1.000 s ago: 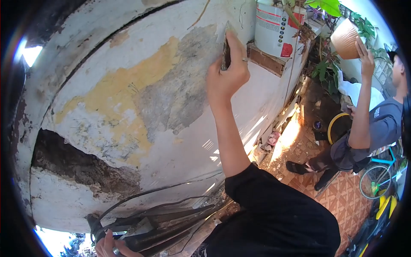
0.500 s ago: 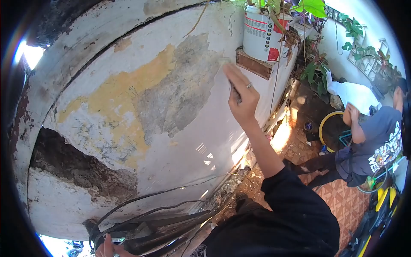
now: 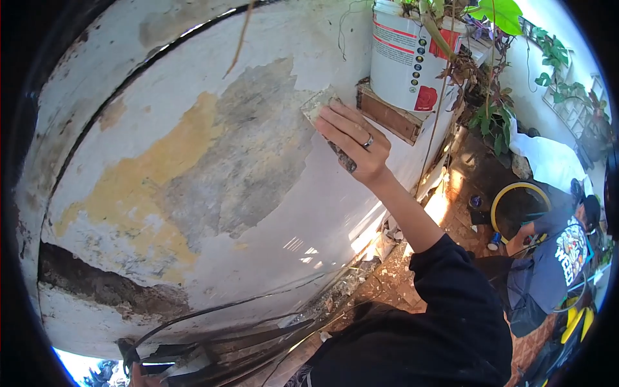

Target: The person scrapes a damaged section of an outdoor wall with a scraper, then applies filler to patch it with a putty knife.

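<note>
My right hand [image 3: 356,142] is closed round a scraper [image 3: 316,104], with a ring on one finger. The scraper's broad, dusty blade lies against the wall [image 3: 271,258], at the upper right edge of a bare grey patch [image 3: 245,148]. Yellowish old paint [image 3: 142,155] shows to the left of that patch, with white paint round both. At the bottom left edge only a sliver of my left hand [image 3: 137,376] shows, beside dark cables and strips [image 3: 225,351]; its fingers are mostly hidden.
A white plant bucket [image 3: 403,64] stands on a brick ledge [image 3: 390,116] close to my right hand. A dark broken gap [image 3: 103,284] runs along the lower left wall. Paint flakes litter the tiled floor [image 3: 400,290]. A co-worker [image 3: 548,258] bends near a yellow-rimmed round object [image 3: 493,209].
My right hand has shifted slightly left and turned, showing the scraper blade more clearly. My left hand has mostly slipped out of view. The co-worker has bent lower, one hand reaching down.
</note>
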